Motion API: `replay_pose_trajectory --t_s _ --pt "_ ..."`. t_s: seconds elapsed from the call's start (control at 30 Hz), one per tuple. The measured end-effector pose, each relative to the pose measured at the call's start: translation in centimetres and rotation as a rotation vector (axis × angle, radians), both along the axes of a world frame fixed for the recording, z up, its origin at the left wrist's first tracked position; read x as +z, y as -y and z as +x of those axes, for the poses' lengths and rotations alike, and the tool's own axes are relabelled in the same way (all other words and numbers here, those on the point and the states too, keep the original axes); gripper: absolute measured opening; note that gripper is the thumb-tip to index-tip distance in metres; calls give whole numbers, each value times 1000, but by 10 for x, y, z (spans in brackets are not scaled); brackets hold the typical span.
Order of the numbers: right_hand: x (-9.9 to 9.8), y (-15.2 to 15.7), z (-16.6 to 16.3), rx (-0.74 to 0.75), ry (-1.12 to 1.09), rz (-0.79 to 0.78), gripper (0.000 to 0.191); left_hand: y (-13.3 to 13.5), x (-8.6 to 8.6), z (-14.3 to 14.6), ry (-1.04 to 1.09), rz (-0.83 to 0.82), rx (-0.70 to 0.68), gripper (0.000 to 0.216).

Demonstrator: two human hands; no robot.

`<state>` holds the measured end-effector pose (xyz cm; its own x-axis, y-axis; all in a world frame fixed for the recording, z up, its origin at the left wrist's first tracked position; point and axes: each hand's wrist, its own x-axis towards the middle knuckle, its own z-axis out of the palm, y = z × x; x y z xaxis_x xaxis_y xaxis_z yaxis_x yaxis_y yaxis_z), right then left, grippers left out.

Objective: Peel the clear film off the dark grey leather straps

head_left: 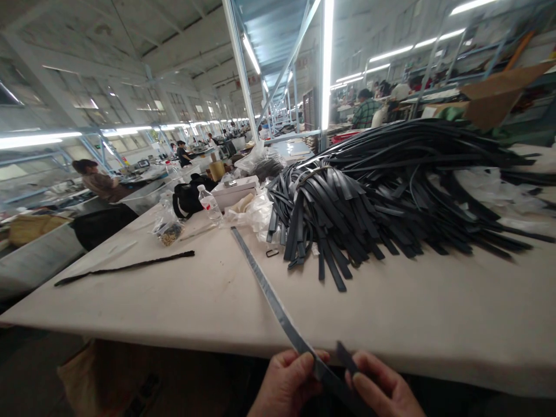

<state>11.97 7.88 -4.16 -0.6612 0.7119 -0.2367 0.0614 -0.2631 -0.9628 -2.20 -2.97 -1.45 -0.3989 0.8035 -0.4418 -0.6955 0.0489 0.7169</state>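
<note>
Both my hands are at the bottom edge, just off the near side of the table [182, 313]. My left hand [286, 385] is closed around a long dark strap [269, 292] that runs from my hands diagonally up across the table. My right hand [382, 391] pinches the strap's near end, which folds back toward me. A large heap of similar black straps [391, 191] lies on the table beyond, to the right of the held strap.
A single thin black strip [125, 267] lies at the left. A water bottle [209, 204], plastic bags [252, 214], a white box [237, 190] and a black bag [189, 197] stand at the back. Other people work at tables behind.
</note>
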Motion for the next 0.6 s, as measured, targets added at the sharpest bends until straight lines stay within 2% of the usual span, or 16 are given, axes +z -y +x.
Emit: replay_pose_trajectory --t_s 0.03,0.07,0.13,0.2,0.27,0.33,0.37,0.5,0.6 --pt "-2 -7 6 -95 6 -27 51 2 11 -3 11 -21 38 39" --pt "-2 -12 12 -184 17 13 48 4 21 -7 32 -28 65 34" --pt "5 -19 18 -253 6 304 33 7 35 -12 81 -16 79 28" --pt "19 -18 15 -127 -62 682 19 10 41 -16 123 -5 58 24" --pt "34 -13 6 38 -171 920 39 11 41 -18 143 9 45 23" --pt "47 -7 -5 139 -266 1012 53 12 40 -17 147 34 33 22" --pt "51 -5 -9 184 -301 1045 54 13 39 -16 147 41 26 22" --pt "58 -4 -24 379 -288 1206 34 15 37 -7 148 10 -22 27" --pt "62 -6 -29 417 -249 1221 21 15 38 -5 102 -4 -41 26"
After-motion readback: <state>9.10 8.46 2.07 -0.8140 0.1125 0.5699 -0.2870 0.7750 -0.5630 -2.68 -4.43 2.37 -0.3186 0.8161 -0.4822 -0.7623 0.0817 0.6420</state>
